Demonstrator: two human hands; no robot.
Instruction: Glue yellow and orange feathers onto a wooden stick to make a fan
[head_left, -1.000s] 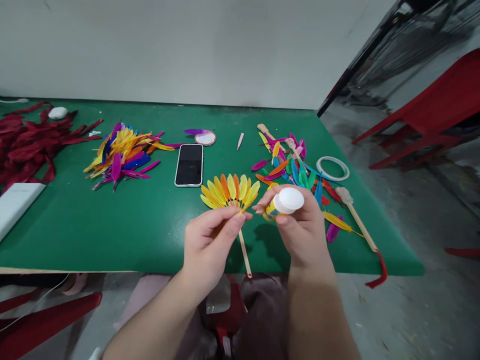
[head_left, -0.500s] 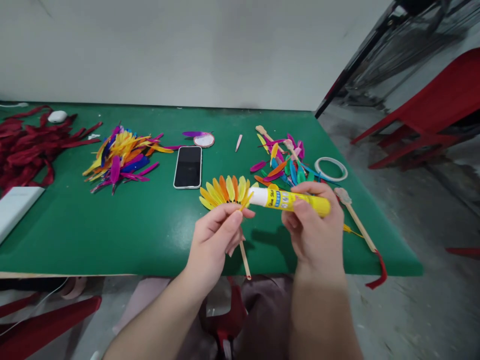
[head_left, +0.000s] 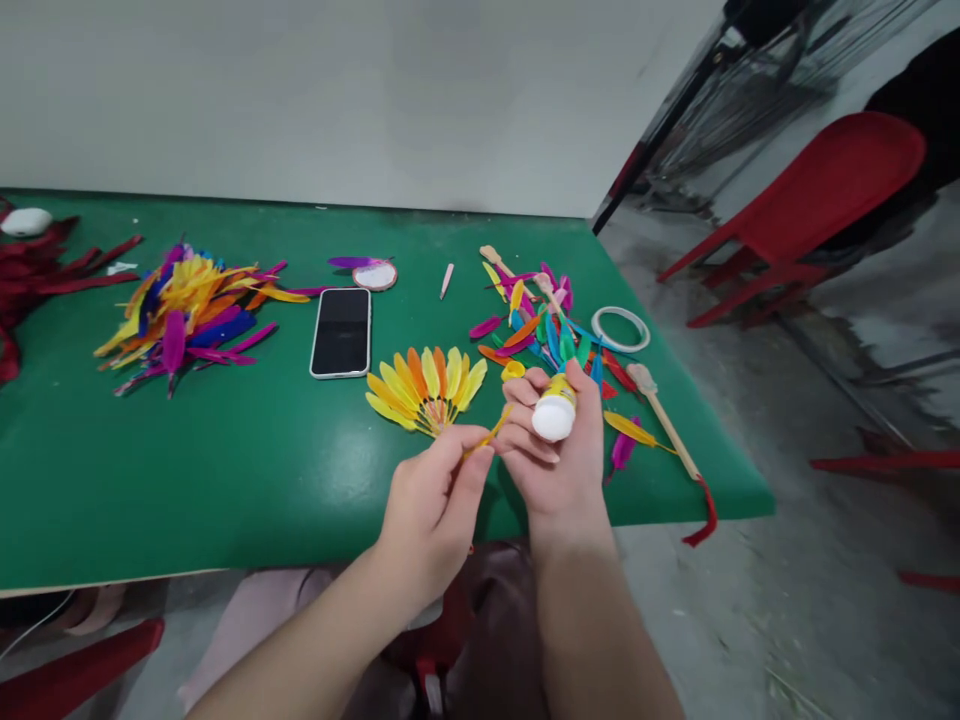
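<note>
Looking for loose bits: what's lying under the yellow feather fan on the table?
Only green table shows around the feather fan. Anything beneath its overlapping feathers is covered, as is its stick, behind the left hand.

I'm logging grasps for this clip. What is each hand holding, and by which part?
The left hand pinches a small yellow feather at its lower end. The right hand wraps the glue stick around its barrel.

A phone (head_left: 341, 332) is lying on the green table (head_left: 225, 450) between two feather piles (head_left: 180, 310), beside a tape ring (head_left: 620, 328).
</note>
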